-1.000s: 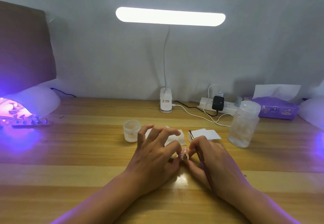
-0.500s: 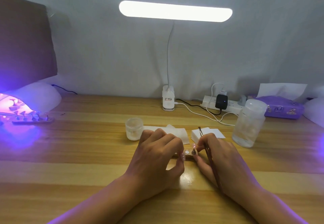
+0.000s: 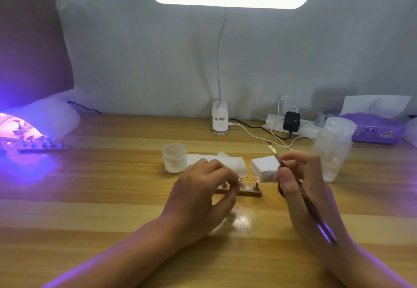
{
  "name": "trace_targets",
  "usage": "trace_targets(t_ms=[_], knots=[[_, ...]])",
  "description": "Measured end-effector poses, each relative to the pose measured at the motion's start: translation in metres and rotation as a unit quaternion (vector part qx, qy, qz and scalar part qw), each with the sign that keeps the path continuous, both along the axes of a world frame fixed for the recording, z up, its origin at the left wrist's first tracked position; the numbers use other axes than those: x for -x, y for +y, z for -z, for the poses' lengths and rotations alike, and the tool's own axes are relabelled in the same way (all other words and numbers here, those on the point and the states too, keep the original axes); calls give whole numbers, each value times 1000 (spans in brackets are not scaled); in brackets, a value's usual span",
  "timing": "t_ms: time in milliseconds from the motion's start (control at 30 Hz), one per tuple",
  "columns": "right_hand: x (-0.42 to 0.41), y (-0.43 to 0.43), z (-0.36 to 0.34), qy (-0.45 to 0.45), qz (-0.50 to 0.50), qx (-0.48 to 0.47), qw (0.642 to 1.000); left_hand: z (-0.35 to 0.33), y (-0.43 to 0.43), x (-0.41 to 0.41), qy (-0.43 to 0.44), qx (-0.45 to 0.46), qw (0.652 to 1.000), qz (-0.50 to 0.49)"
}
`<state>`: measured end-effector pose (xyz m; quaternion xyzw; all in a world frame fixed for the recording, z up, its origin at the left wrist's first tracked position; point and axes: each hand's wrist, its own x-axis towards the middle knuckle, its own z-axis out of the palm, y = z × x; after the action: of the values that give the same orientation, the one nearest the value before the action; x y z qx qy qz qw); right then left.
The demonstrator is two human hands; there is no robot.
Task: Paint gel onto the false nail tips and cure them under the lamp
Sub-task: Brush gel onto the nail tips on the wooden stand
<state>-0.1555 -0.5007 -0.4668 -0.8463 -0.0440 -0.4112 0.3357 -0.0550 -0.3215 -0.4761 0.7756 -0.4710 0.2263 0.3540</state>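
A small wooden holder strip (image 3: 249, 193) lies on the table at centre, with little pegs and a nail tip standing at its right end (image 3: 256, 183). My left hand (image 3: 203, 195) curls over the strip's left part, fingertips on it, and hides the tips there. My right hand (image 3: 302, 186) has lifted to the right of the strip and grips a thin gel brush (image 3: 276, 154), bristles pointing up and away. The white curing lamp (image 3: 42, 120) glows purple at far left, with another strip of nail tips (image 3: 42, 146) at its mouth.
A small frosted jar (image 3: 174, 160), white wipes (image 3: 228, 161) and a white pad stack (image 3: 264, 167) sit behind the hands. A clear plastic bottle (image 3: 334, 150) stands at right, near a power strip (image 3: 293, 127), cables and a purple tissue box (image 3: 379, 130). A desk lamp (image 3: 220, 118) stands at the back.
My right hand has lifted off the holder strip and moved right with the brush, uncovering the strip's right end. My left hand stays on the strip.
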Motion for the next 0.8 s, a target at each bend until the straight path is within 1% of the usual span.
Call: trace_targets(t_ms=[67, 167, 200, 233, 267, 300, 333, 367, 400, 800], knots=[[4, 11, 0, -19, -7, -13, 1000, 0, 0, -2, 17, 17, 1000, -1], [2, 20, -3, -8, 8, 37, 999, 0, 0, -4, 30, 40, 999, 0], [-3, 18, -2, 21, 9, 43, 999, 0, 0, -4, 33, 44, 998, 0], [-6, 18, -2, 74, 2, 19, 997, 0, 0, -5, 35, 47, 998, 1], [-7, 19, -3, 108, 3, -6, 994, 0, 1, -5, 37, 48, 998, 2], [-4, 21, -3, 84, 3, 5, 996, 0, 1, -5, 38, 49, 998, 3], [1, 23, -5, 40, 6, 31, 999, 0, 0, -5, 38, 50, 998, 4], [8, 26, -5, 11, 12, 37, 999, 0, 0, -5, 38, 50, 998, 5], [13, 28, -7, 3, 2, 30, 1000, 0, 0, -5, 37, 49, 998, 6], [12, 29, -6, 28, -8, -8, 1000, 0, 0, -6, 40, 41, 998, 10]])
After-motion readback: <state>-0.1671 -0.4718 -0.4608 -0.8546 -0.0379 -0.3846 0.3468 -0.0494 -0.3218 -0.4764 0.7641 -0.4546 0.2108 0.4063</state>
